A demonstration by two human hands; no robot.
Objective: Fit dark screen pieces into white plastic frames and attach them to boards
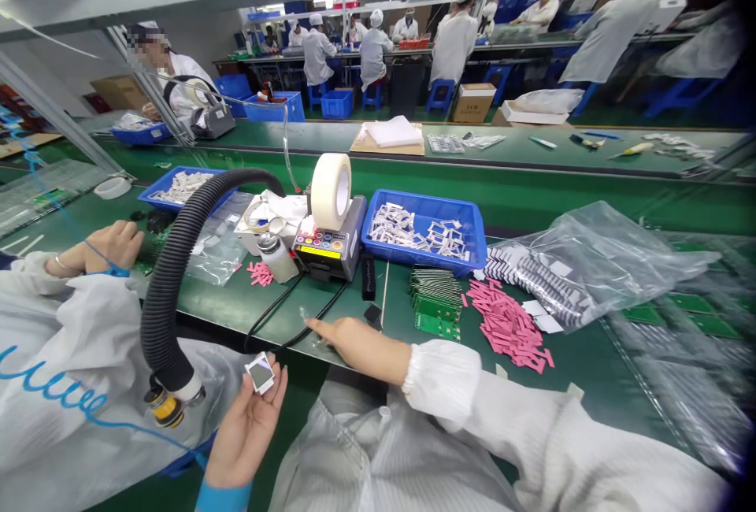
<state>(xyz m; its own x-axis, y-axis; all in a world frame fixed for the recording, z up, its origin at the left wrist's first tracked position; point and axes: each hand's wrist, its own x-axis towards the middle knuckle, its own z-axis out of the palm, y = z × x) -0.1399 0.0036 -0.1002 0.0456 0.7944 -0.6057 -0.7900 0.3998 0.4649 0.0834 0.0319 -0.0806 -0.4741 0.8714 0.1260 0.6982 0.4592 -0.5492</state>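
Observation:
Low in front of the bench, my left hand [251, 425] holds a small LCD screen [261, 375] in a white frame between thumb and fingers, its face turned up. My right hand [357, 345] is at the bench's front edge, index finger stretched out to the left and the other fingers curled under. At that fingertip is a small piece of clear film [303, 313], faint against the green top; the thumb is hidden. Black cables [275, 309] run close by. A small black square piece [372, 315] lies just behind my right hand.
A tape dispenser [328, 248] stands mid-bench, beside a blue tray [425, 205] of white frames. Right of it are green circuit boards [437, 303], pink strips [508, 323] and a plastic bag [614, 260]. A black hose [177, 260] arches at left, near a co-worker's hand [115, 246].

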